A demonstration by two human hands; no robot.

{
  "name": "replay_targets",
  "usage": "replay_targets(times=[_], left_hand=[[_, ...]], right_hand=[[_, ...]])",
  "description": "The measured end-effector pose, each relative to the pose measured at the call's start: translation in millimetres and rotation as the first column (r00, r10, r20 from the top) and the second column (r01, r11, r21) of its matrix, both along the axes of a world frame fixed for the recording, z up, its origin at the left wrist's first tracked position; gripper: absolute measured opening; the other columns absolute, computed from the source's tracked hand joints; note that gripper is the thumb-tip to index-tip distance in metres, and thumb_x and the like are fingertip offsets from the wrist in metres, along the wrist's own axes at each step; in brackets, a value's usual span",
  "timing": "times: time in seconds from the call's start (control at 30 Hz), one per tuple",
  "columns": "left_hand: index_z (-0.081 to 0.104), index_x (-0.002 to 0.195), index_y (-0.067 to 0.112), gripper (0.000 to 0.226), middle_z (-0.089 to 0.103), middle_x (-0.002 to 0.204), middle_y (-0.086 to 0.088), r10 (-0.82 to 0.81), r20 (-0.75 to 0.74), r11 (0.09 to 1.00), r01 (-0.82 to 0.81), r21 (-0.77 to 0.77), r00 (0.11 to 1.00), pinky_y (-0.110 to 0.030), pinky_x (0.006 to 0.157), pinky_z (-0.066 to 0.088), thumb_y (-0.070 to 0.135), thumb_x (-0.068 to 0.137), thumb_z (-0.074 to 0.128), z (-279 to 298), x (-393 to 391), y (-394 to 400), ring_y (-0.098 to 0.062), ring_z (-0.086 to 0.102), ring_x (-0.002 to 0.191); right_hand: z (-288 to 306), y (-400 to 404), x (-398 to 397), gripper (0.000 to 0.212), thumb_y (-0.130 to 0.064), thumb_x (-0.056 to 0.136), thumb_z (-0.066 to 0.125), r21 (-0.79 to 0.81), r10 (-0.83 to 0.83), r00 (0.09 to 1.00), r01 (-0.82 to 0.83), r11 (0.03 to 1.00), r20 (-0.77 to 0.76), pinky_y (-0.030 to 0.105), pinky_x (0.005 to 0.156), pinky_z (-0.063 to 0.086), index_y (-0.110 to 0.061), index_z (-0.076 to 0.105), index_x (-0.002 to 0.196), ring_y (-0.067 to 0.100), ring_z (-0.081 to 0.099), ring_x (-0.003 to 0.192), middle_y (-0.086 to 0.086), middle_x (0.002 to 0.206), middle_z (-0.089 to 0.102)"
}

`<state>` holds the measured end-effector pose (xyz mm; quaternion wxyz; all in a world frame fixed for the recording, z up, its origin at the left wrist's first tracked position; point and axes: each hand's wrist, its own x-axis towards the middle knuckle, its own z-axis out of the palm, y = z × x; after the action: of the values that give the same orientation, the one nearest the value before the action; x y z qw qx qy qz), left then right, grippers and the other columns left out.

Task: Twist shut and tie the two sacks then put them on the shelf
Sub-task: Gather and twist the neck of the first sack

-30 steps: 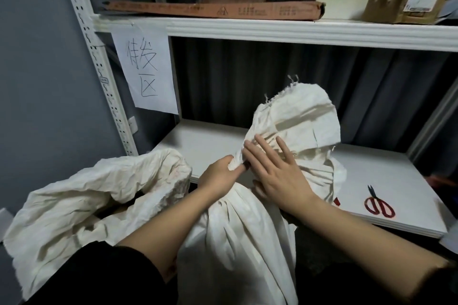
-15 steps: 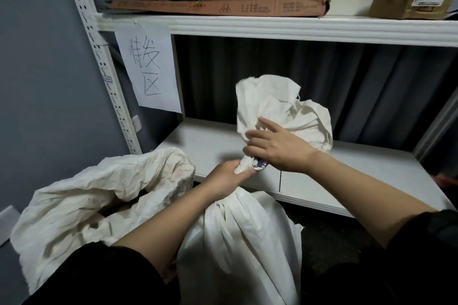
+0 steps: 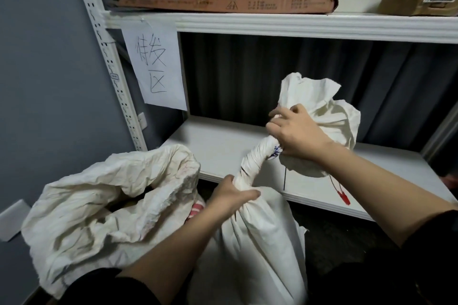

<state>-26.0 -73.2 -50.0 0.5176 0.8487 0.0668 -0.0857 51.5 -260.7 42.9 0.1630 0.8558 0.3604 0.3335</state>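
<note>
Both hands are closed tight on the same white sack (image 3: 255, 250), which stands on the floor in front of the lower shelf (image 3: 223, 146). Gripping low, the left hand (image 3: 231, 197) has its fingers wrapped round the base of the gathered neck, right where the full body begins. Higher up, the right hand (image 3: 296, 135) clutches the top of the neck, with loose cloth flaring out above and behind it. Between the two hands the neck is wound into a tight rope. To the left, the second sack (image 3: 99, 205) sags open and crumpled, touched by neither hand.
</note>
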Motion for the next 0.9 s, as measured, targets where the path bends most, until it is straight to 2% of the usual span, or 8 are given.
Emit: replay_targets(times=[0.1, 0.2, 0.3, 0.4, 0.5, 0.67, 0.8, 0.9], left_hand=[[0.056, 0.104, 0.011, 0.046, 0.066, 0.099, -0.007, 0.034, 0.071, 0.992, -0.043, 0.116, 0.997, -0.033, 0.075, 0.047, 0.032, 0.067, 0.070, -10, -3, -3, -0.027, 0.063, 0.093], [0.048, 0.107, 0.008, 0.034, 0.066, 0.104, -0.013, 0.035, 0.251, 0.925, -0.126, 0.358, 0.967, -0.035, 0.071, 0.042, 0.026, 0.082, 0.062, -11, 3, 2, -0.036, 0.061, 0.098], [0.045, 0.108, 0.007, 0.033, 0.066, 0.103, -0.015, -0.003, 0.370, 0.895, -0.163, 0.415, 0.929, -0.036, 0.070, 0.040, 0.025, 0.085, 0.061, -17, 10, 11, -0.037, 0.061, 0.097], [0.046, 0.105, 0.007, 0.030, 0.065, 0.098, -0.014, -0.004, 0.436, 0.904, -0.183, 0.386, 0.900, -0.036, 0.068, 0.038, 0.020, 0.083, 0.061, -22, 16, 20, -0.037, 0.061, 0.094], [0.047, 0.105, 0.008, 0.029, 0.064, 0.097, -0.013, 0.016, 0.476, 0.919, -0.200, 0.338, 0.879, -0.036, 0.068, 0.038, 0.017, 0.081, 0.062, -21, 22, 25, -0.036, 0.060, 0.093], [0.049, 0.105, 0.009, 0.033, 0.065, 0.096, -0.010, 0.095, 0.399, 0.966, -0.181, 0.183, 0.912, -0.033, 0.064, 0.036, 0.024, 0.081, 0.066, -7, 31, 22, -0.033, 0.059, 0.090], [0.046, 0.107, 0.013, 0.037, 0.058, 0.091, 0.002, 0.011, 0.282, 0.998, -0.029, 0.059, 0.959, -0.031, 0.068, 0.040, 0.022, 0.079, 0.069, -4, 35, 21, -0.021, 0.056, 0.086], [0.036, 0.112, 0.017, 0.047, 0.056, 0.100, 0.002, -0.138, 0.180, 0.987, 0.150, -0.057, 0.974, -0.027, 0.078, 0.046, 0.011, 0.078, 0.068, -5, 38, 30, -0.017, 0.057, 0.096]], right_hand=[[-6, 3, -3, 0.029, -0.011, 0.050, 0.070, 0.043, -0.031, 0.997, 0.034, 0.998, -0.068, 0.042, 0.089, 0.044, -0.011, 0.056, 0.075, 0.025, 0.064, 0.068, 0.000, 0.059, 0.061], [-14, 5, -8, 0.034, -0.020, 0.057, 0.075, 0.110, -0.098, 0.979, 0.118, 0.987, -0.177, 0.033, 0.067, 0.047, -0.012, 0.053, 0.082, 0.029, 0.060, 0.055, 0.004, 0.058, 0.059], [-24, 11, -20, 0.030, -0.037, 0.077, 0.063, 0.193, -0.177, 0.912, 0.261, 0.946, -0.370, 0.032, 0.058, 0.033, -0.020, 0.047, 0.096, 0.033, 0.063, 0.077, 0.005, 0.081, 0.067], [-39, 20, -30, 0.031, -0.040, 0.076, 0.063, 0.304, -0.172, 0.798, 0.405, 0.862, -0.578, 0.034, 0.057, 0.035, -0.027, 0.038, 0.088, 0.030, 0.058, 0.076, 0.000, 0.080, 0.065], [-55, 23, -36, 0.031, -0.030, 0.071, 0.066, 0.488, 0.058, 0.649, 0.506, 0.711, -0.758, 0.035, 0.056, 0.040, -0.025, 0.039, 0.084, 0.023, 0.055, 0.067, -0.003, 0.073, 0.060], [-83, 40, -48, 0.050, -0.032, 0.070, 0.075, 0.641, 0.419, 0.486, 0.570, 0.513, -0.767, 0.028, 0.063, 0.044, -0.020, 0.038, 0.101, 0.009, 0.053, 0.069, -0.005, 0.082, 0.059], [-109, 56, -46, 0.056, -0.012, 0.077, 0.070, 0.649, 0.456, 0.461, 0.561, 0.515, -0.761, 0.027, 0.073, 0.045, -0.016, 0.028, 0.114, 0.011, 0.056, 0.084, -0.004, 0.093, 0.055], [-117, 61, -37, 0.062, -0.018, 0.068, 0.064, 0.596, 0.413, 0.430, 0.560, 0.575, -0.803, 0.035, 0.075, 0.049, -0.027, 0.024, 0.115, 0.019, 0.059, 0.085, 0.002, 0.094, 0.057]])
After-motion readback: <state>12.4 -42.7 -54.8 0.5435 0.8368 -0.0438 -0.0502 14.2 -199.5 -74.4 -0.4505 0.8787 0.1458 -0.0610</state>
